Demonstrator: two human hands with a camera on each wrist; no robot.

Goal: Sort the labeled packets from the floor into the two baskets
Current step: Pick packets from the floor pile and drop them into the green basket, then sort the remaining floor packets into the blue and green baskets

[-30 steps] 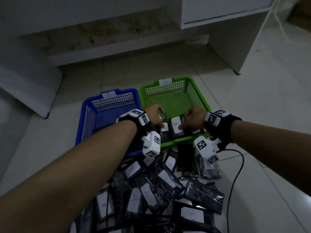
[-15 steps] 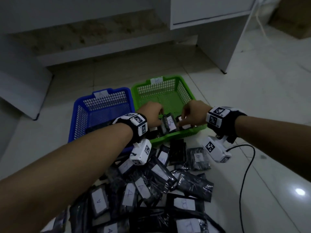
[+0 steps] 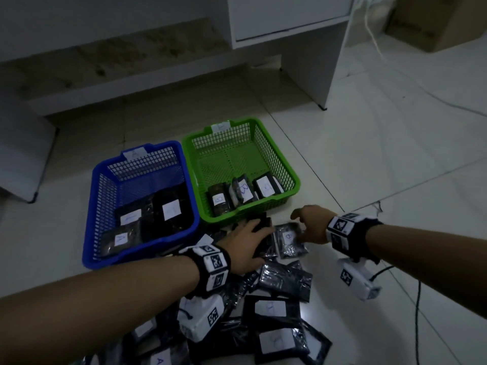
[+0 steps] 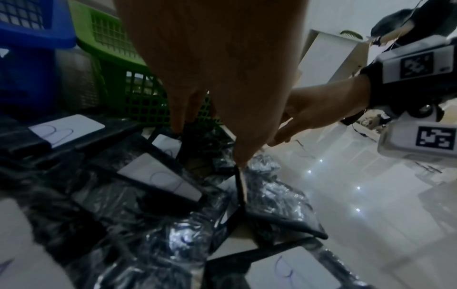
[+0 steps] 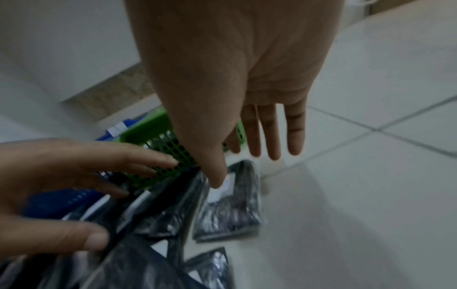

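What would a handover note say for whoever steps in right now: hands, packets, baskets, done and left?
Left hand: open, fingers straight, reaching onto the packets in front of the green basket, holding nothing.
Right hand: open, over the packet marked B on the floor, not gripping it.
Done: three packets lie in the green basket, three in the blue basket, two of those showing A.
Left: the pile of packets on the floor near the person, A and B labels mixed. The B packet looks like the next pick, likely for the green basket.
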